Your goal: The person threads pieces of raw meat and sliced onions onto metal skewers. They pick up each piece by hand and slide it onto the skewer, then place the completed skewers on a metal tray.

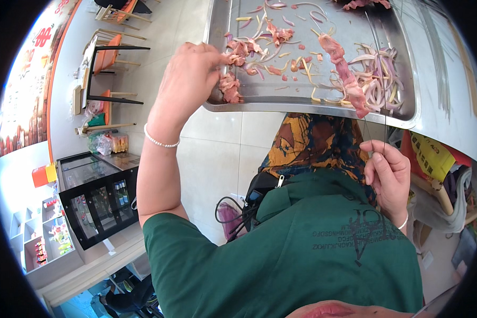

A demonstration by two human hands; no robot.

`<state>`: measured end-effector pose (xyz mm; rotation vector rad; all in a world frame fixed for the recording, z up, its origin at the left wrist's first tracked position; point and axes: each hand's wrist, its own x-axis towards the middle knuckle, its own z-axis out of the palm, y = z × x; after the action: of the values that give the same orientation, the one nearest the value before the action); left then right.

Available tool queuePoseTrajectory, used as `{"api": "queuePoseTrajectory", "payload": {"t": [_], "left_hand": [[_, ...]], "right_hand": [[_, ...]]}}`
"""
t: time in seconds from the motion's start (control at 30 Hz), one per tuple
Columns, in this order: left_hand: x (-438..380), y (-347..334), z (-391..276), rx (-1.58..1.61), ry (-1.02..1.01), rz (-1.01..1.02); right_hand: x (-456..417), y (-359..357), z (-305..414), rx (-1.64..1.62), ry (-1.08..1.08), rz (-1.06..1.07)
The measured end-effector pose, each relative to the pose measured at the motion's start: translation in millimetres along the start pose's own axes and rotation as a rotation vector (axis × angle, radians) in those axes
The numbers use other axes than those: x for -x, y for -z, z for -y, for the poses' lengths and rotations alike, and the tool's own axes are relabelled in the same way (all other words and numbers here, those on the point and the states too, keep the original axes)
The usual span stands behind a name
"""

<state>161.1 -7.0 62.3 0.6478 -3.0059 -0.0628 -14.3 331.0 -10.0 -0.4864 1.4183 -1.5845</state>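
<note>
My left hand [196, 71] is over the left end of a shallow metal tray [270, 106], its slightly blurred fingertips pinched on a piece of raw meat [235, 53]. Another clump of meat [230, 88] lies just below, in the tray's near left corner. My right hand [387, 171], in front of the tray's near edge, holds thin metal skewers [384, 129] between thumb and fingers. One skewer is threaded with a long strip of raw meat [344, 73], slanting over the tray; another looks bare. Sliced red onion [377, 79] is heaped beneath them, with more scattered across the tray.
More bare skewers [437, 59] lie on the pale surface right of the tray. Dark meat [365, 4] shows at the tray's far edge. Left are orange chairs [107, 53], a table and a glass-fronted cooler [99, 198]. A yellow and red bag [433, 155] is at right, below the surface.
</note>
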Motion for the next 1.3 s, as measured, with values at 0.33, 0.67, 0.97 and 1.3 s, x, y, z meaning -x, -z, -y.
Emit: {"api": "queuePoseTrajectory", "payload": {"t": [0.33, 0.67, 0.97, 1.3], "left_hand": [[-2, 3, 9, 0.385, 0.129, 0.017], [-4, -3, 9, 0.039, -0.047, -0.079], [-23, -34, 3, 0.075, -0.032, -0.148], [-21, -30, 16, 0.881, 0.321, -0.080]], "right_hand": [[-1, -2, 1, 0.018, -0.010, -0.001], [-1, -3, 2, 0.026, -0.026, 0.005], [-2, -5, 1, 0.043, -0.009, 0.011], [-2, -3, 4, 0.023, -0.020, 0.005]]}}
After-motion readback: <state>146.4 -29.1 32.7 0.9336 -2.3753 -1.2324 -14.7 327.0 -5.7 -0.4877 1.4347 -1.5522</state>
